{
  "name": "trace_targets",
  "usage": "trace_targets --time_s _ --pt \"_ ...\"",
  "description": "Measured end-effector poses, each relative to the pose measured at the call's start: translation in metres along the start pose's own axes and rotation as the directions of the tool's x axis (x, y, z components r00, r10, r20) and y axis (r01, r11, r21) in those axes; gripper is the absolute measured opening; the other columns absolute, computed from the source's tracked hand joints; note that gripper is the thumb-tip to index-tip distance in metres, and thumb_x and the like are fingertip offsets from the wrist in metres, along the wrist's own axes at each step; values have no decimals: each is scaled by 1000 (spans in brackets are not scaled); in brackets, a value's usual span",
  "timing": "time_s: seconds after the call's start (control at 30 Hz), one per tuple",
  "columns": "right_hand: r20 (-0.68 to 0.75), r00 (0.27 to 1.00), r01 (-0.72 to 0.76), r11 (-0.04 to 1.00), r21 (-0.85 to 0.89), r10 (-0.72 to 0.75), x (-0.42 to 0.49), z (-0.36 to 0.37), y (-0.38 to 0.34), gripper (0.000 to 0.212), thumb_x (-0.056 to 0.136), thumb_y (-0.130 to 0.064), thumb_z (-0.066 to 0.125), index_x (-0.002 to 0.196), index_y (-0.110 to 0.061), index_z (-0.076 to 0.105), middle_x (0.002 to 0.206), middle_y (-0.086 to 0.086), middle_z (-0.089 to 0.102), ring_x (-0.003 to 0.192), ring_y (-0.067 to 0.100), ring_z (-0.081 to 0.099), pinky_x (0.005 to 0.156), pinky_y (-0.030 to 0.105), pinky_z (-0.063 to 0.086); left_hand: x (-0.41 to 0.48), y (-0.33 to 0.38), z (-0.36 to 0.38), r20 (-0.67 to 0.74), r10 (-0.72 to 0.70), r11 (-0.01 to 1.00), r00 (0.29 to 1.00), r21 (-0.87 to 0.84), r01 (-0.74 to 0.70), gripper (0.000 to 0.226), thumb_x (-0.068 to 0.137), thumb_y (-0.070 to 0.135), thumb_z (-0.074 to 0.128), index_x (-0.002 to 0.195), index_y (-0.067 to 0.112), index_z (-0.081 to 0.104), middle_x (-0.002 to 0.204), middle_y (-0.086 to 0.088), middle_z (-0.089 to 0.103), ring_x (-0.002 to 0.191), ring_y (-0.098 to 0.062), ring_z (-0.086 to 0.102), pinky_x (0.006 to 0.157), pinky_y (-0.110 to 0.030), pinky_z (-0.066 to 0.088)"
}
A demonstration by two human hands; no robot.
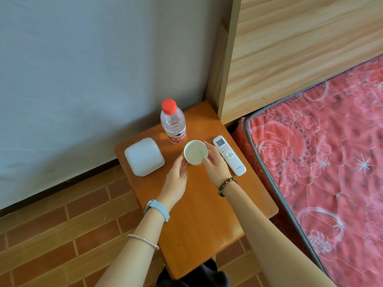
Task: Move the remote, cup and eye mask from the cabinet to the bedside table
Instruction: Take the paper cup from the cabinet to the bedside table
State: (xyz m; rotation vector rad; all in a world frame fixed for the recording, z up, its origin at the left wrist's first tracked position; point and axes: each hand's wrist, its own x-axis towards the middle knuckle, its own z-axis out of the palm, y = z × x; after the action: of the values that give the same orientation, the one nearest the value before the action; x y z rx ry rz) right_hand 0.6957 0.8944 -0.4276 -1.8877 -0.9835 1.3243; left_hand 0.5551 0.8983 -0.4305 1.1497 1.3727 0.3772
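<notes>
- A white cup [195, 152] stands upright on the orange bedside table [199, 214], held between two bare hands.
- The left hand [176, 179] presses its fingers to the cup's left wall; the right hand [215, 163] curls thumb and fingers round the right side and rim. Both are closed on the cup.
- The white remote [229, 155] lies flat just right of the cup, beside the right hand, near the table's right edge.
- A bottle [173, 121] with a red cap stands at the far side, just behind the cup.
- A white box [144, 156] sits to the left.
- A red mattress [323, 158] lies to the right.
</notes>
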Motion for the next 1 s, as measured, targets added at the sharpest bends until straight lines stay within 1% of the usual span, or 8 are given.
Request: trace_targets --time_s 0.1,0.2,0.33,0.47,0.53,0.7,0.87,1.0 --pt "-1 1000 10 999 -32 -10 4 -1 -3 52 96 -10 47 145 -23 37 140 -2 49 118 7 45 91 23 37 6 -4 1 3 19 999 1000 26 -19 54 99 11 42 146 31 25 146 12 39 137 -12 34 109 -34 30" --pt "8 1000 17 999 -47 -17 7 -1 -3 53 96 -11 47 147 -22 33 142 0 47 124 12 47 91 22 38 9 -5 2 9 36 999 999 41 -36 56 99 9 42 146 31 24 146 12 39 136 -12 35 108 -31 30" --pt "3 1000 14 999 -53 -14 8 0 0 54 97 -12 46 148 -22 31 143 1 48 113 4 45 78 8 37 13 -5 2 11 57 997 998 50 -58 57 98 8 43 147 30 24 147 10 38 137 -12 34 109 -34 30" --pt "5 1000 2 998 -58 -2 8 0 0 53 98 -13 46 148 -21 29 145 2 46 127 13 46 92 21 36 15 -8 3 12 52 998 999 39 -52 55 98 8 43 146 30 26 147 9 39 137 -12 34 109 -33 29" --pt "4 1000 1 998 -67 -1 7 0 0 53 98 -14 46 148 -20 29 146 1 45 131 16 44 95 22 35 13 -9 3 24 45 999 999 23 -46 56 98 7 43 145 31 25 148 9 37 137 -12 33 110 -34 28" --pt "-34 999 -10 990 -139 6 -7 -6 -4 49 99 -22 48 145 -19 32 141 2 48 129 18 47 100 29 42 -3 -5 -2 -16 14 1000 1000 14 -14 52 97 7 45 142 27 31 145 5 41 133 -12 40 104 -26 33" --pt "-92 995 0 953 -304 -29 -56 -33 -28 35 98 -22 46 133 -22 43 131 2 53 120 17 53 96 32 48 -48 24 -19 -129 53 975 990 221 -23 36 97 10 46 131 21 46 133 -1 54 122 -16 50 93 -23 39" --pt "-81 988 59 797 -601 -135 -110 -58 -69 31 97 -24 46 128 -24 49 126 -3 56 113 14 53 81 30 53 -101 65 -34 -138 185 872 973 480 -98 34 95 12 49 128 21 50 128 0 57 116 -15 54 85 -15 40"
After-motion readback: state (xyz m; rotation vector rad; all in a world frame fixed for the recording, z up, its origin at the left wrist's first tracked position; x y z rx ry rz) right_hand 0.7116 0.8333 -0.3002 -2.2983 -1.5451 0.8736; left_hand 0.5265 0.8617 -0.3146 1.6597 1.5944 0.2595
